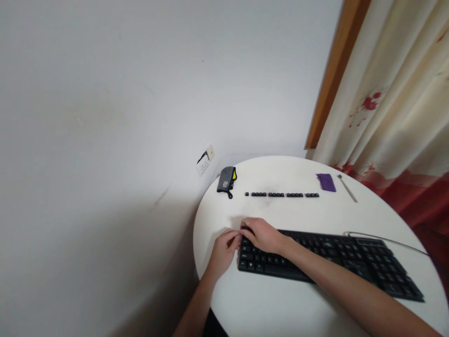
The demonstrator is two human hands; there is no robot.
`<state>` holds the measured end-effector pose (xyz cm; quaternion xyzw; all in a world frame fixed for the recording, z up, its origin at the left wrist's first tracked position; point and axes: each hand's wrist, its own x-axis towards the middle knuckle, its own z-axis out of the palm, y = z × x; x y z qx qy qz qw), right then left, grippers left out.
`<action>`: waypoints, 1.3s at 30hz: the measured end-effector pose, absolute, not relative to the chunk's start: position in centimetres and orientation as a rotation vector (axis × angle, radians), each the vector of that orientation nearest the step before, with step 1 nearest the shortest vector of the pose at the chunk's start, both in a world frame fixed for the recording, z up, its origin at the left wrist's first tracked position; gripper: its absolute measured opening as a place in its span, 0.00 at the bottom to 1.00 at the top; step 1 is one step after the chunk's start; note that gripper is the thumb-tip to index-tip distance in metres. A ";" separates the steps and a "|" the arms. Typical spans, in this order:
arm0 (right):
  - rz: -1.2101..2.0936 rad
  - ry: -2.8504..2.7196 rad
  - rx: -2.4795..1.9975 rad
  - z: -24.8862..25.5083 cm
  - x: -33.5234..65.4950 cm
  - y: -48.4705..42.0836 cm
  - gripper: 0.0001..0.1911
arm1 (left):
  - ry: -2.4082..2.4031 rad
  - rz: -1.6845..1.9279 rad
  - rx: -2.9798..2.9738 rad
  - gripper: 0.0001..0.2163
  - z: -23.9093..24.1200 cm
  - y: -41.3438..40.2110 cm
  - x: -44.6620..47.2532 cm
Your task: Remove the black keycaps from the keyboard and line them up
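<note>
So the left hand and right hand meet at the ten o'clock corner of the keyboard, around four o'clock in view — can't tell what's pinched, but looks like fiddly key work, next probably calling for a steady pinch.

Matt plastic keyboard, smooth tabletop, cloth curtain, wooden trim

Head-worn view, forward and down onto white table

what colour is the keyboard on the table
The keyboard is black, as the head view shows.
</note>
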<state>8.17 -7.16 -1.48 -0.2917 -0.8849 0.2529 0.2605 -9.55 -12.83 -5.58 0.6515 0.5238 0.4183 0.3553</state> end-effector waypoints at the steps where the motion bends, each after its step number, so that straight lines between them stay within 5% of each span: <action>1: 0.631 -2.422 -0.802 -1.5 8.1 -7.4 0.09 | 1.357 1.072 1.709 0.13 -5.4 -12.8 -9.5; 15: 1.096 -1.854 -1.052 -3.8 7.6 -5.8 0.21 | 1.397 1.140 1.632 0.11 -5.6 -12.5 -9.2; 24: 1.075 -1.654 -0.956 0.0 10.2 -7.8 0.18 | 1.323 1.192 1.962 0.07 -1.2 -11.1 -7.5; 39: 1.054 -1.325 -1.210 -1.0 16.5 -7.8 0.19 | 0.838 0.729 2.771 0.12 1.2 -7.3 -1.2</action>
